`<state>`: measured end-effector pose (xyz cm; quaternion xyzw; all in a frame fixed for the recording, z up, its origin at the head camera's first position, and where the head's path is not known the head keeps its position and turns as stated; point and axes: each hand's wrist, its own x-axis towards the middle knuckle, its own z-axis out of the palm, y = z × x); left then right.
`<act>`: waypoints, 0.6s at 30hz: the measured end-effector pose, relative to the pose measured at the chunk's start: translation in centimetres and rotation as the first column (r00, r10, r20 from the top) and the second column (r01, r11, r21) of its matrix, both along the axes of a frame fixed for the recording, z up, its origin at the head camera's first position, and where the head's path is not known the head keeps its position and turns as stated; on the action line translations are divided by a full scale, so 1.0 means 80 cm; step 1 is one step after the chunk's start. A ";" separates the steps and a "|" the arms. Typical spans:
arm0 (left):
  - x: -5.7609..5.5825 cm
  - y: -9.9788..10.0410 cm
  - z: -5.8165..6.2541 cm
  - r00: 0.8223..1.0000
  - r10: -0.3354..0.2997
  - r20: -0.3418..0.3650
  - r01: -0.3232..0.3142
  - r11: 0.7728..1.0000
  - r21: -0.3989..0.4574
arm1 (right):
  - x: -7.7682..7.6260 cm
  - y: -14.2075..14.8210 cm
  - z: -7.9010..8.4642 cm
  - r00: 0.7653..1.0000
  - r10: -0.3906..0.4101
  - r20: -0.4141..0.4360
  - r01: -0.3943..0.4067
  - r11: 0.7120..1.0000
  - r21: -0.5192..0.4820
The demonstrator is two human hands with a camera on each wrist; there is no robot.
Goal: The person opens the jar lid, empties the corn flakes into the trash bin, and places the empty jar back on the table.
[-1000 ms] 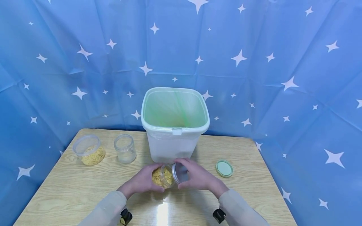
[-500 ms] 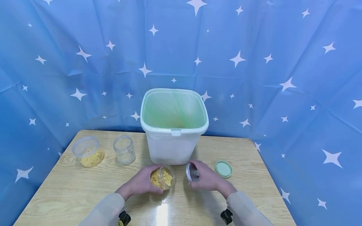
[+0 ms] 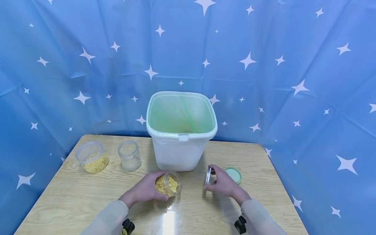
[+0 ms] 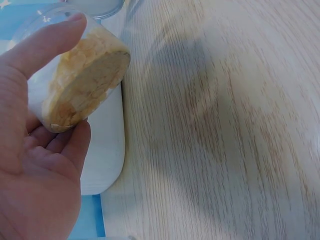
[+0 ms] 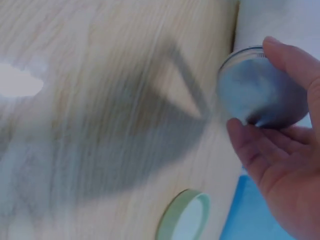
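My left hand (image 3: 148, 187) grips a clear jar (image 3: 175, 183) of yellow flakes, tilted so its open mouth faces right. In the left wrist view, thumb and fingers curl round the jar (image 4: 85, 75), whose base shows. To the right, my right hand (image 3: 224, 182) pinches a silver metal lid (image 3: 208, 176) by its edge, held on its side above the table. The right wrist view shows the lid's (image 5: 260, 90) shiny flat face between thumb and fingers. A green lid (image 3: 235, 175) lies on the table just beyond the right hand.
A white bin (image 3: 179, 153) with a liner stands behind the hands, at the table's (image 3: 88, 202) back edge. At the back left are a wide clear jar (image 3: 95, 160) with flakes and a smaller clear jar (image 3: 129, 156). A starry blue cloth (image 3: 129, 81) hangs behind.
My right hand has pulled the silver lid off to the right, away from the jar's mouth and close to the green lid. The left hand has stayed almost in place with the jar.
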<state>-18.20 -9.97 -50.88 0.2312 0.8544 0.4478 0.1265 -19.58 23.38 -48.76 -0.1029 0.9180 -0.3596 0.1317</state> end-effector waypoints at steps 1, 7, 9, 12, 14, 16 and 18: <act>0.000 0.000 0.000 1.000 -0.001 0.000 0.001 1.000 0.001 | 0.000 0.002 -0.002 1.000 -0.016 0.002 0.016 1.000 -0.007; 0.000 0.000 0.001 1.000 -0.005 0.006 0.005 1.000 0.005 | 0.001 0.012 -0.017 0.997 -0.054 0.061 0.060 0.993 -0.099; 0.000 0.000 0.001 1.000 -0.004 0.007 0.004 1.000 0.005 | 0.002 0.014 -0.022 0.995 -0.068 0.075 0.076 0.991 -0.110; 0.000 0.000 0.002 1.000 -0.001 0.009 0.001 1.000 0.002 | 0.001 0.016 -0.030 0.993 -0.095 0.072 0.102 0.990 -0.101; 0.000 -0.001 0.002 1.000 0.001 0.010 -0.001 1.000 0.001 | 0.000 0.017 -0.035 0.992 -0.113 0.057 0.118 0.989 -0.085; 0.000 -0.001 0.003 1.000 0.001 0.012 -0.001 1.000 0.003 | -0.001 0.019 -0.040 0.992 -0.123 0.038 0.125 0.990 -0.059; -0.001 -0.002 0.002 1.000 0.002 0.019 -0.003 1.000 0.007 | -0.002 0.020 -0.043 0.992 -0.125 0.014 0.126 0.991 -0.035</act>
